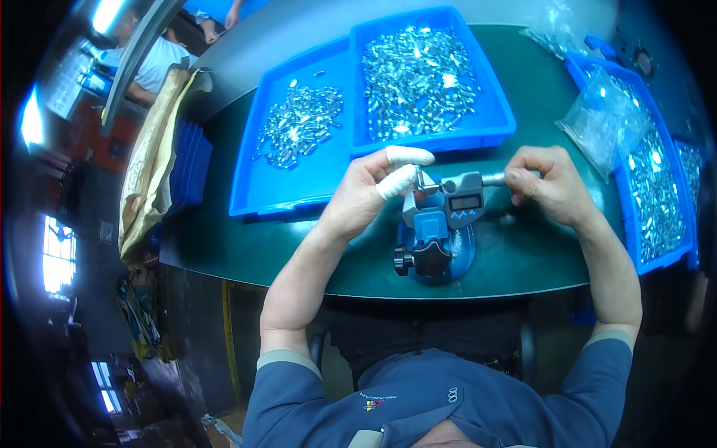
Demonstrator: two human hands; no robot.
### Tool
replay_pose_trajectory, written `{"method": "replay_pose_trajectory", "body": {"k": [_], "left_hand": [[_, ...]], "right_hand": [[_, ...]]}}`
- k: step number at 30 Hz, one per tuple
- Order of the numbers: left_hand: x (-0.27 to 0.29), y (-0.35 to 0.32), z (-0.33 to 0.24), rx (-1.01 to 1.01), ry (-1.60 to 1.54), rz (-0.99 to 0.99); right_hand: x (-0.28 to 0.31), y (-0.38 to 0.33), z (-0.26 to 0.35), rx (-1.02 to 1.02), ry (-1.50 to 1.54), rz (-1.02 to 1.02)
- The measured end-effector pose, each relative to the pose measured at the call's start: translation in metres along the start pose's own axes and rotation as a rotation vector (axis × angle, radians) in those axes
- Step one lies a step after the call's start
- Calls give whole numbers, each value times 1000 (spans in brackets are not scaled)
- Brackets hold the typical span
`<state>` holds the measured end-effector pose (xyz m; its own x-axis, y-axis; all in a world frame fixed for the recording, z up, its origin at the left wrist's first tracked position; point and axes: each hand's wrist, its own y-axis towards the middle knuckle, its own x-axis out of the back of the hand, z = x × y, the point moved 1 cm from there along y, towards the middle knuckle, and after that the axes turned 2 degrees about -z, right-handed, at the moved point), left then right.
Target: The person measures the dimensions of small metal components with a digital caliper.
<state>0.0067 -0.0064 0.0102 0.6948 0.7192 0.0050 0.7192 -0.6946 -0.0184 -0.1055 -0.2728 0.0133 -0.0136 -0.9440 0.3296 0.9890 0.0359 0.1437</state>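
A digital micrometer (464,193) with a small display sits clamped in a blue stand (457,261) with black knobs, at the table's near edge. My left hand (357,196), with white finger cots on two fingers, pinches a small shiny metal part (423,179) at the micrometer's measuring gap. The fingers partly hide the part. On the other side, my right hand (554,185) grips the micrometer's thimble (494,179) between thumb and curled fingers.
Beyond my hands, a blue tray (243,183) holds a smaller pile of metal parts; another blue tray (478,138) holds a bigger heap. Filled trays (635,239) and a clear plastic bag (597,127) lie right on the green table (538,261). Brown sacking (153,164) stands left; other people work beyond.
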Motion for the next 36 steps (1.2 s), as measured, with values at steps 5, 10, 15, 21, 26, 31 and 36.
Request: {"method": "replay_pose_trajectory", "body": {"k": [5, 10, 15, 21, 26, 31, 36], "left_hand": [[-5, 1, 2, 36, -15, 57], [-2, -4, 0, 91, -67, 78], [-3, -4, 1, 76, -84, 109], [-3, -2, 1, 56, -71, 122], [-2, 1, 9, -7, -71, 137], [-3, 0, 7, 12, -86, 130], [-3, 0, 4, 57, -65, 130]], "right_hand": [[2, -8, -3, -62, -9, -43], [-2, -7, -1, -34, 36, -32], [-3, -6, -4, -25, 30, -47], [-3, -5, -3, -5, 36, -50], [-2, -6, -5, 8, 35, -53], [-3, -5, -2, 20, 17, -48], [-3, -6, -3, 10, 21, -51]]}}
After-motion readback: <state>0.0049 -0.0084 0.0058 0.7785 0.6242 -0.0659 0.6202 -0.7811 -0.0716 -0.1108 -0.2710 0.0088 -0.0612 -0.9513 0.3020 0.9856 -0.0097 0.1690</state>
